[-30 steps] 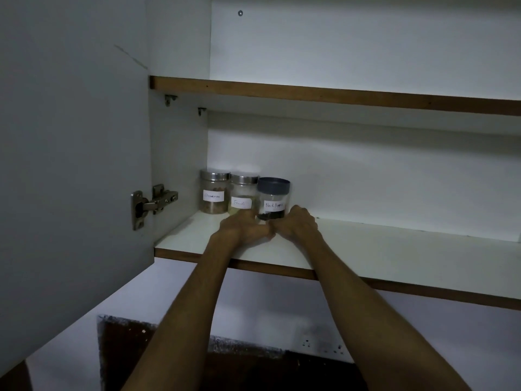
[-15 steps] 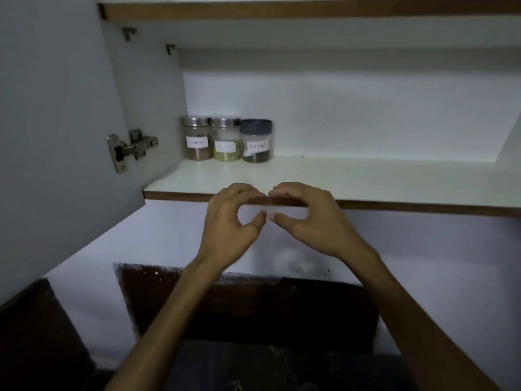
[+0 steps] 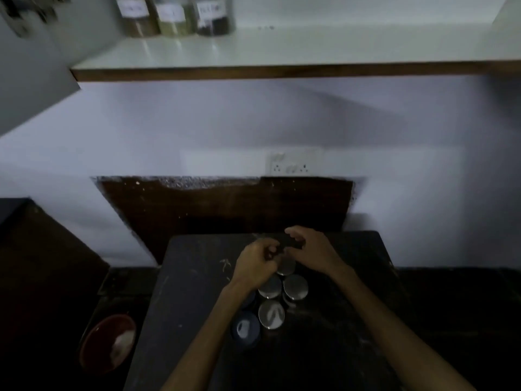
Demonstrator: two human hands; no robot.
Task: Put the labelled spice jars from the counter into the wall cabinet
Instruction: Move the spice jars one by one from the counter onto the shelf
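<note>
Room: a dim kitchen corner with a pale wall (image 3: 282,119) across the middle of the frame and a dark counter (image 3: 352,334) along the bottom.
Board: a dark rectangular slab (image 3: 191,292) lies on the counter at lower centre, and the jars stand on it.
Jars on the counter: a tight cluster at lower centre, seen from above; 3 steel lids show fully (image 3: 295,287), (image 3: 270,287), (image 3: 271,314), a 4th steel lid (image 3: 286,267) is partly under the hands, and 1 dark blue lid (image 3: 245,328) sits at the cluster's lower left.
Dark-lidded jar: a dark object (image 3: 290,241) sits between the 2 hands at the far end of the cluster; blur and shadow hide whether it is a jar's lid.
Left hand: the left hand (image 3: 258,263) has its fingers curled inward at that dark object; whether they grip it I cannot tell.
Right hand: the right hand (image 3: 313,251) has fingers and thumb curved around the dark object's right side; actual contact is unclear.
Jars in the cabinet: 3 labelled jars (image 3: 135,16), (image 3: 172,19), (image 3: 215,16) stand side by side at the upper left, on the white shelf (image 3: 310,49) of the wall cabinet.
Cabinet door: open, at the far upper left (image 3: 31,80).
Socket: a white switch plate (image 3: 293,162) on the wall, centre.
Bowl: a reddish bowl (image 3: 107,342) at lower left, on the counter beside the slab.
</note>
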